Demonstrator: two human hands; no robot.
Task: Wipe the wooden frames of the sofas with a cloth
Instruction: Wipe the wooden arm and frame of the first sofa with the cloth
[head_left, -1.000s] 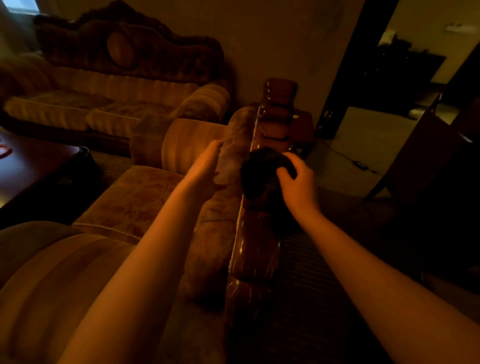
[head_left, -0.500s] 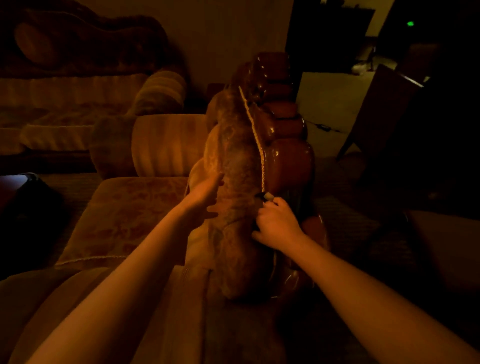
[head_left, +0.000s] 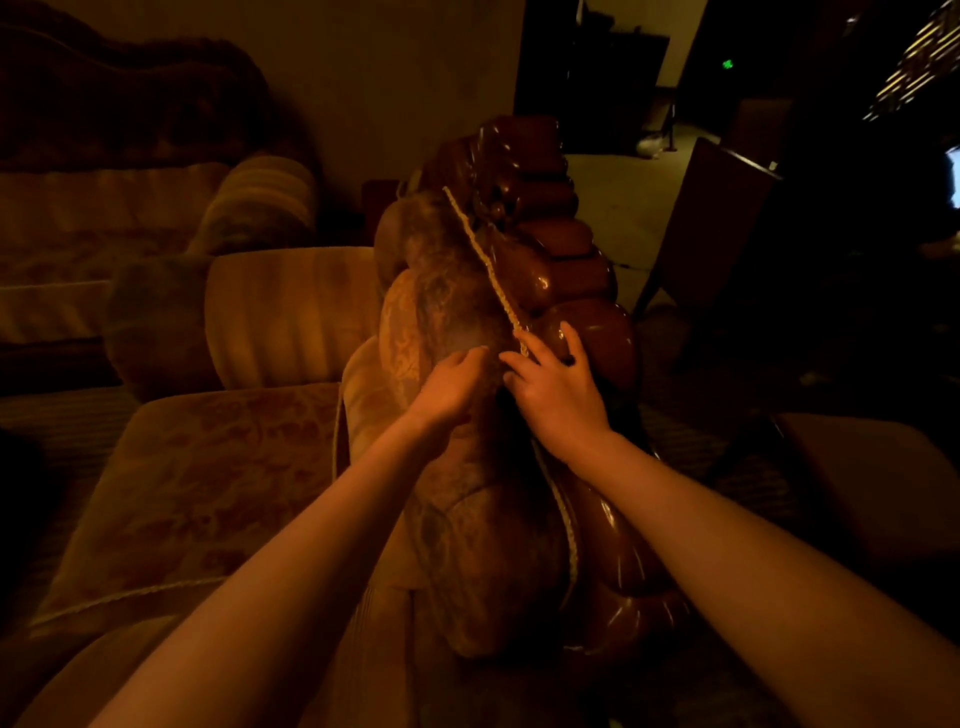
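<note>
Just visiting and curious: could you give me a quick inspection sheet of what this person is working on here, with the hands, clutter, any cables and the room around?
Surface: upholstered sofa arm edged with braided cord trim.
Job's things: glossy carved wooden frame runs along the arm's right side; cloth: only a dark scrap shows under the right hand's fingers, too dim to be sure.
Clutter: nothing seen on the seat cushion.
Hands: left hand rests on the upholstery, fingers bent; right hand lies on the frame beside the trim, fingers spread.
Cables: nothing seen.
Surroundings: second sofa at left, plain wall, dark doorway with small green light, dark furniture at right.
</note>
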